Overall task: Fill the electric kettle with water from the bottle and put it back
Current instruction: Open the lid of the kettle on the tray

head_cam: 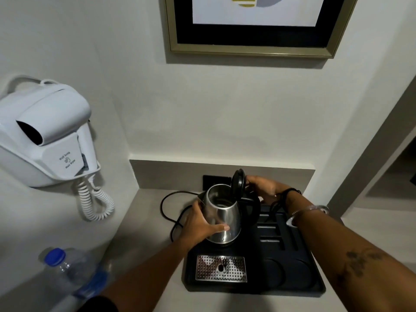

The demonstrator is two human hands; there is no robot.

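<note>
A steel electric kettle [222, 210] with a black handle stands on a black tray [292, 287] at the middle of the counter. Its black lid [238, 182] is flipped up and the inside shows. My left hand [200, 224] wraps the kettle's left side. My right hand [263, 189] is at the top of the handle, behind the raised lid. A clear water bottle [74, 273] with a blue cap and blue label stands at the lower left, untouched, cap on.
A black power cord [165, 206] loops on the counter left of the kettle. A white wall-hung hair dryer [45, 136] with a coiled cord juts out at the left. The tray has a perforated metal grate [221, 269] at its front. A framed picture [258, 25] hangs above.
</note>
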